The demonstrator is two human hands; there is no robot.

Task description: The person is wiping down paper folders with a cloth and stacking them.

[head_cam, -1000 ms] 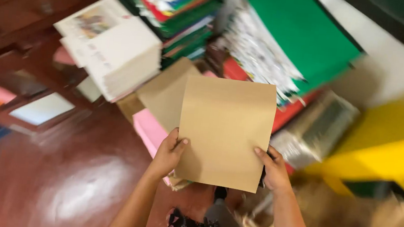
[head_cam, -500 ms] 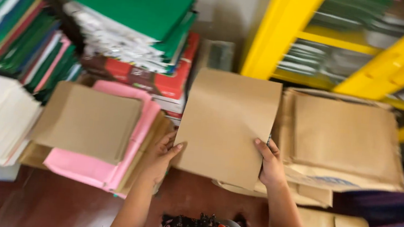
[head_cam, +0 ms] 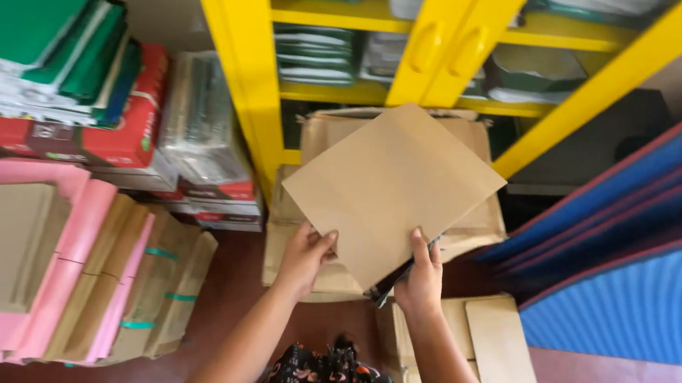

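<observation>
Envelope (head_cam: pixel 392 190) held between left hand (head_cam: pixel 306 257); right hand (head_cam: pixel 421 280).

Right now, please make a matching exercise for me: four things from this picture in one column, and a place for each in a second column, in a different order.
Things:
1. brown envelope
2. yellow cabinet
3. blue mats
4. pink and brown paper stack

Places:
A. leaning at the right edge of the view
B. lying on the floor at the lower left
C. held at its lower edge by the left hand and the right hand
D. standing at the top centre, with doors and shelves

Pairs: 1-C, 2-D, 3-A, 4-B
</observation>
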